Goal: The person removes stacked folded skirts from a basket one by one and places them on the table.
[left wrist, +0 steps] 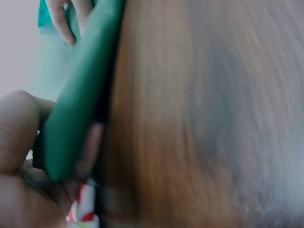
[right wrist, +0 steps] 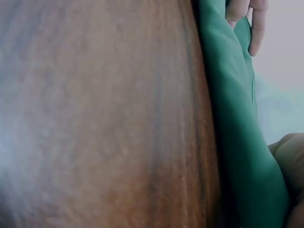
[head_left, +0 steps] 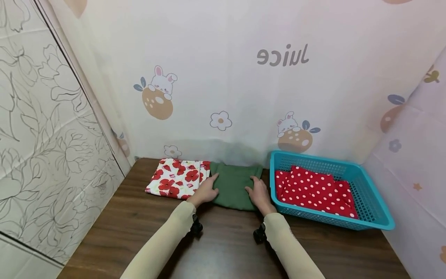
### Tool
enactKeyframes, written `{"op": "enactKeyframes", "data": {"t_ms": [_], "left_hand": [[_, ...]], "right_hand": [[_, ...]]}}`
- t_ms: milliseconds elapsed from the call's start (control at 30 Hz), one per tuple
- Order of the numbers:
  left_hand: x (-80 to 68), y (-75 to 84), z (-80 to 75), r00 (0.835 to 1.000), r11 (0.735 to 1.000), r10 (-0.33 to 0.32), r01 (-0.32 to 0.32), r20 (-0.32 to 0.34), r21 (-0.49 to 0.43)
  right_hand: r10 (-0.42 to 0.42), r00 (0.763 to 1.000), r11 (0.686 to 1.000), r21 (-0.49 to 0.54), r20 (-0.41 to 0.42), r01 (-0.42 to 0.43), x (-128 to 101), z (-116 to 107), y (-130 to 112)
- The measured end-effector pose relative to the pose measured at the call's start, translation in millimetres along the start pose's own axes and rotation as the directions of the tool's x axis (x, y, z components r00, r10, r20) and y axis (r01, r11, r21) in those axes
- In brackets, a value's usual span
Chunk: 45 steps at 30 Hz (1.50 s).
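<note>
Left hand (head_left: 206,190) and right hand (head_left: 260,195) grip opposite sides of the folded green cloth (head_left: 232,186), at the desk's (head_left: 223,248) far edge. Uneven pulling could loosen its folds; sideways drift could ruffle the flowered cloth (head_left: 177,179) or bump the basket (head_left: 378,203).

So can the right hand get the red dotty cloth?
Probably yes: the red dotty cloth lies in an open-topped blue basket beside the right hand, though that hand holds the green cloth.

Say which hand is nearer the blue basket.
Right. The right hand is just left of the blue basket; the left hand is farther off, across the green cloth.
</note>
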<state>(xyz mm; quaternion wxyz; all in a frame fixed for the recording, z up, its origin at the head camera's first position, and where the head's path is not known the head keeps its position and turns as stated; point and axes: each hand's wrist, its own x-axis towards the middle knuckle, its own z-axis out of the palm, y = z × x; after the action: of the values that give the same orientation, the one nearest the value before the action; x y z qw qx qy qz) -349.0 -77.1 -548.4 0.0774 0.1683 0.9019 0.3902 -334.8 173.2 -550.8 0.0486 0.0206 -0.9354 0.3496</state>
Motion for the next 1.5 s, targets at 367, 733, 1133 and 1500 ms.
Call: {"op": "enactKeyframes", "data": {"t_ms": [367, 733, 1133, 1500], "left_hand": [[-9.0, 29.7, 11.3, 0.985, 0.939, -0.062, 0.113, -0.164, 0.324], [-22.6, 28.7, 17.5, 0.983, 0.948, 0.049, 0.009, -0.175, 0.320], [-42.1, 45.6, 16.6, 0.968, 0.938, 0.207, -0.156, -0.140, 0.310], [-76.5, 67.3, 10.4, 0.977, 0.915, 0.210, -0.187, -0.026, 0.358]], "right_hand": [[0.022, 0.999, 0.999, 0.032, -0.037, -0.021, 2, -2, 6], [0.061, 0.998, 0.997, -0.050, -0.031, -0.062, -11, -5, -5], [-0.195, 0.980, 0.955, -0.221, 0.030, 0.196, -59, -14, -30], [-0.384, 0.887, 0.837, -0.310, 0.255, 0.451, -128, -81, -21]]}}
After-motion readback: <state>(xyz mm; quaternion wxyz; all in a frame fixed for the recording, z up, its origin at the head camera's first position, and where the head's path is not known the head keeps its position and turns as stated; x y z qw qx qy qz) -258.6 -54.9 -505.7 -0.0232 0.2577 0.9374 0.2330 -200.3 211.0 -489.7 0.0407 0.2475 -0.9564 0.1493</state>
